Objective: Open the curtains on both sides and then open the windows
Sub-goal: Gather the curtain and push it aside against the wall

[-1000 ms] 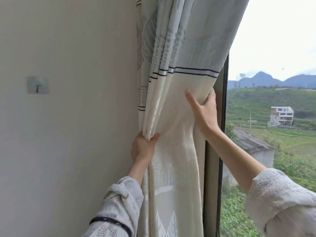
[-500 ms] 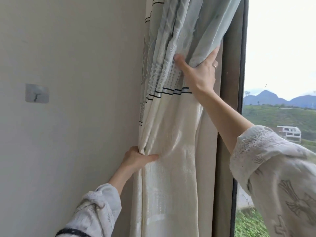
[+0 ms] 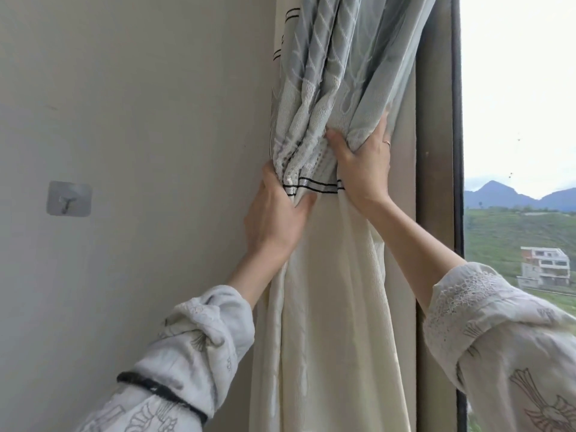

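Left hand [image 3: 274, 213] and right hand [image 3: 363, 169] both clench the bunched curtain [image 3: 327, 275]; wall hook [image 3: 69, 198] at nine o'clock.

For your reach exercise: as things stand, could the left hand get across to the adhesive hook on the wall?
Probably yes. The left hand grips the bunched curtain, and only bare wall lies between it and the hook. It would need to release the curtain first.
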{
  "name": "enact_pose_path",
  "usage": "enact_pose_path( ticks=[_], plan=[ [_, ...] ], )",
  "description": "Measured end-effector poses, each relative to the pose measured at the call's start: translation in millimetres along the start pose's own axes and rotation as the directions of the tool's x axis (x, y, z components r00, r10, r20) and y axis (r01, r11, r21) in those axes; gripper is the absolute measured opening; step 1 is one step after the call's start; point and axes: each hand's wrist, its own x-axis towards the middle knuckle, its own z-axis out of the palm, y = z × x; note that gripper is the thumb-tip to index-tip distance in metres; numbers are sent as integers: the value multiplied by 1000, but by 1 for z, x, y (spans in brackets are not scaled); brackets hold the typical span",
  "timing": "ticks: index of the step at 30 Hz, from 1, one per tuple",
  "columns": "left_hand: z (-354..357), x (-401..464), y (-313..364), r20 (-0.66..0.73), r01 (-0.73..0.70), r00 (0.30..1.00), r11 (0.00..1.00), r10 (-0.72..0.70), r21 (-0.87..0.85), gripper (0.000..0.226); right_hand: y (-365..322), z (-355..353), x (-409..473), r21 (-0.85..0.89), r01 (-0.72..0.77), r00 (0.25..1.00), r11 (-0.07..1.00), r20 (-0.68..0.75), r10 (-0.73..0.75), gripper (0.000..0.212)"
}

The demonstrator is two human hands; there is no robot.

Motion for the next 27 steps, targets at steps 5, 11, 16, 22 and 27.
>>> enact_pose_path(
  ticks=[5,11,16,22,27],
  plan=[
    [18,14,-24,-33,-157,986,977,163,142,60,12,29,5,-99,40,999,994,39,-36,65],
    [54,35,-74,-5,-122,992,988,123,95,57,43,87,11,-291,118,979,949,194,-62,64],
    [84,37,-109,41,-55,998,983,49,173,38,71,115,-6,-321,133,964,938,262,-48,56],
    [94,37,-122,67,-10,998,988,-1,156,42,86,115,-14,-411,149,946,899,323,-9,66],
    [83,31,-120,4,66,998,962,-69,266,43,82,95,-33,-439,221,919,871,393,-35,66]
  ],
)
